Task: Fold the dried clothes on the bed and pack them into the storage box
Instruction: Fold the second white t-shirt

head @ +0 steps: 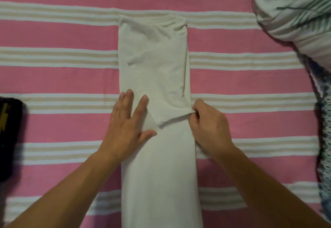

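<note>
Across the middle of the striped pink bedspread (62, 77) lies a white shirt (154, 63), folded into a long narrow strip running from the far collar end to the near edge of view. Left hand (128, 120) lies flat, palm down, on the shirt's left edge at mid-length; fingers straight and slightly spread, thumb angled out to the right onto the cloth. Left forearm enters from the near left corner. Right hand (208, 125) sits at the shirt's right edge, directly opposite; fingers curled, thumb and fingertips pinching the corner of a folded-over sleeve flap. Right forearm enters from the near right corner. A pale bundle of cloth (293, 12) rests at the far right. A dark object (9, 138) sits at the left edge, partly cut off.
</note>
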The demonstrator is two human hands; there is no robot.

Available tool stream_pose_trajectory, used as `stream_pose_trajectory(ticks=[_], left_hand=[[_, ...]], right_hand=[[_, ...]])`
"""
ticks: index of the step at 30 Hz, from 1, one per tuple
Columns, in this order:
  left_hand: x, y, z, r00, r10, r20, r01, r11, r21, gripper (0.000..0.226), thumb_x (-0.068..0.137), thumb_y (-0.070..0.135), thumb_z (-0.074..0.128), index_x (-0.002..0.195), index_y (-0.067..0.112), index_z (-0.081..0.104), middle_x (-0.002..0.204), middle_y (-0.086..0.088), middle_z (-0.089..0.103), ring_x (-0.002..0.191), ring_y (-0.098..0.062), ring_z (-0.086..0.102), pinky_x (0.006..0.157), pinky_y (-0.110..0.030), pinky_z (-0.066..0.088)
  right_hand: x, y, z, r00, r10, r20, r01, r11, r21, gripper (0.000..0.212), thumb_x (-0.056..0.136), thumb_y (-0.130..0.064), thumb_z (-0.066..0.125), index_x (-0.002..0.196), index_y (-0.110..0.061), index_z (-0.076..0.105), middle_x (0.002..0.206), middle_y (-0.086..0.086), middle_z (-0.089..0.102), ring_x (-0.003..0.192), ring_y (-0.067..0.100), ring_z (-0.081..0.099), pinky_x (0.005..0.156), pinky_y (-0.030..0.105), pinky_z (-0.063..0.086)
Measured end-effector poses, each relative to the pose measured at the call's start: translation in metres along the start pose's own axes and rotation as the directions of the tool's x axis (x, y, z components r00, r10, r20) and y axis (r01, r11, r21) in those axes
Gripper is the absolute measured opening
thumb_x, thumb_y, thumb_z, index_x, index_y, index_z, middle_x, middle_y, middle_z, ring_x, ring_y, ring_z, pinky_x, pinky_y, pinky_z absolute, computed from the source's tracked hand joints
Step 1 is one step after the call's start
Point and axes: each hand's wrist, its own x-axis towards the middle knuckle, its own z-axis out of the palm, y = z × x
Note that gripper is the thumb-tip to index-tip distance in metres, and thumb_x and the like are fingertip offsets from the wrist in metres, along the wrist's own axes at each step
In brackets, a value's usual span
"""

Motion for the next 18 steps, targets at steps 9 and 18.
stream_pose_trajectory(ticks=[9,18], left_hand=[[-0.012,0.036,-0.020,0.989,-0.148,-0.017,0.149,0.982,0.115,0.097,0.091,0.053,0.064,0.162,0.024,0.005,0.168,-0.020,0.001,0.155,-0.040,-0.007,0.125,-0.052,-0.001],[-0.226,0.091,0.057,0.956,0.156,0.250,-0.185,0.978,0.096,0.048,0.102,0.046,0.041,0.140,0.019,0.056,0.168,-0.019,0.012,0.155,-0.040,0.006,0.121,-0.060,0.013]], right_hand=[[0.003,0.009,0.002,0.985,0.070,0.156,-0.098,0.978,0.182,0.009,0.097,-0.016,0.054,0.100,-0.023,0.050,0.087,-0.008,0.057,0.078,0.016,0.055,0.063,0.035,0.045],[0.009,0.003,0.004,0.980,0.094,0.176,-0.108,0.992,0.072,0.012,0.092,-0.006,0.044,0.094,-0.016,0.051,0.094,0.002,0.055,0.084,0.024,0.052,0.064,0.034,0.034]])
